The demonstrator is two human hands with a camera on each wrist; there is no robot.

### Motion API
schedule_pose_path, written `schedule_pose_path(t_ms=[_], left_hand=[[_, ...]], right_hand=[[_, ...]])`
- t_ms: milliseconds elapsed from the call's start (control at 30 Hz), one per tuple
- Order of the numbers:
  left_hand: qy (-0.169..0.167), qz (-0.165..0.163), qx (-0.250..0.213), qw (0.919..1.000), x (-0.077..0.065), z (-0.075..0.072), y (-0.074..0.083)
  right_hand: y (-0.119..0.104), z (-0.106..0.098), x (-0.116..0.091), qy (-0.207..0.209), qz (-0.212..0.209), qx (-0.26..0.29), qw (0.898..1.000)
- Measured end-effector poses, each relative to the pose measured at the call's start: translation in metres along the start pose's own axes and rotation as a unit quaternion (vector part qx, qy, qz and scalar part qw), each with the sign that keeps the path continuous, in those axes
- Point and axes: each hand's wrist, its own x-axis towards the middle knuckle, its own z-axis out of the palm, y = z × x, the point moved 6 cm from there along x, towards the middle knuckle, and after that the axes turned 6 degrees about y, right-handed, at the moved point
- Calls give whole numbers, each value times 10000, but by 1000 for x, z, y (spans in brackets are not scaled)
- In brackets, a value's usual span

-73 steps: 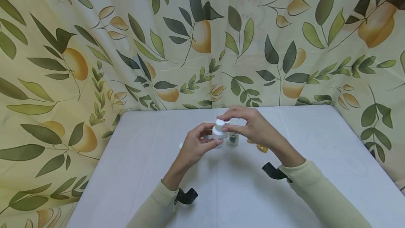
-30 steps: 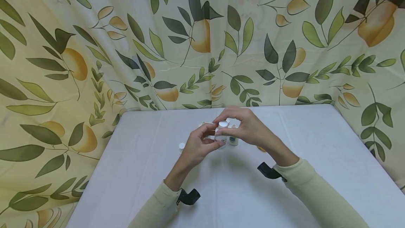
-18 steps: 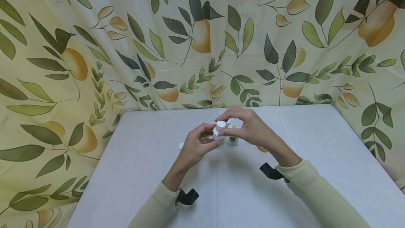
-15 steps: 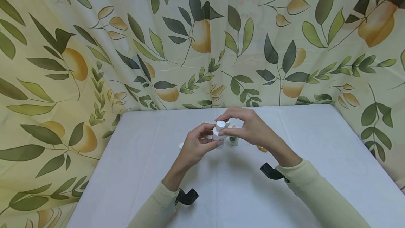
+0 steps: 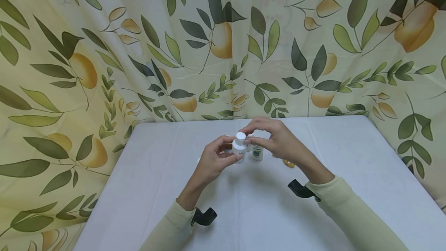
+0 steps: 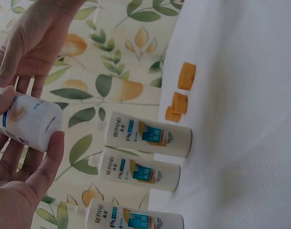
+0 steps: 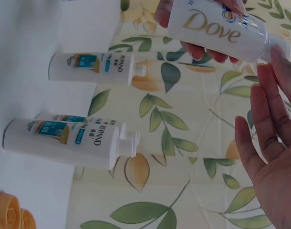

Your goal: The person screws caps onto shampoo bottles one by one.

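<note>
My left hand (image 5: 217, 156) grips a white Dove bottle (image 7: 217, 31) by its body, above the table. The bottle is nearly upright, its white cap (image 5: 241, 136) on top. My right hand (image 5: 278, 136) pinches that cap between thumb and fingers; in the right wrist view its other fingers extend past the neck. Behind the held bottle stand three white REPAND bottles (image 6: 148, 136), with narrow bare necks showing in the right wrist view. In the head view the hands and the Dove bottle partly hide them.
Several small orange pieces (image 6: 186, 76) lie on the white-covered table (image 5: 156, 189), to the right of the standing bottles. A small white object (image 5: 199, 160) shows at the left, mostly behind the left hand. A leaf-and-fruit patterned curtain (image 5: 195, 49) hangs along the table's back edge.
Over the last second the Dove bottle and left hand have shifted slightly left. My right hand has moved slightly right, uncovering more of the cap and of a REPAND bottle behind.
</note>
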Motion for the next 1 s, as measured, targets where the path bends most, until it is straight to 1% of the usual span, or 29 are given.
schedule_pose_path(t_ms=[133,400,633,767,867,1000], left_hand=[[-26,-15,-17,10000,0,0,0],[-155,85,-91,9998,1,3,2],[-179,134,-155,9996,2,6,4],[-134,196,-130,9996,3,7,5],[-51,260,-74,9996,3,7,5],[22,288,1,9996,3,8,3]], right_hand=[[1,1,0,42,42,-26,10000],[1,2,1,4,126,-74,9999],[0,4,2,-85,41,105,9999],[0,6,2,-35,86,108,9999],[0,7,1,42,272,52,9996],[3,9,0,111,650,40,9978]])
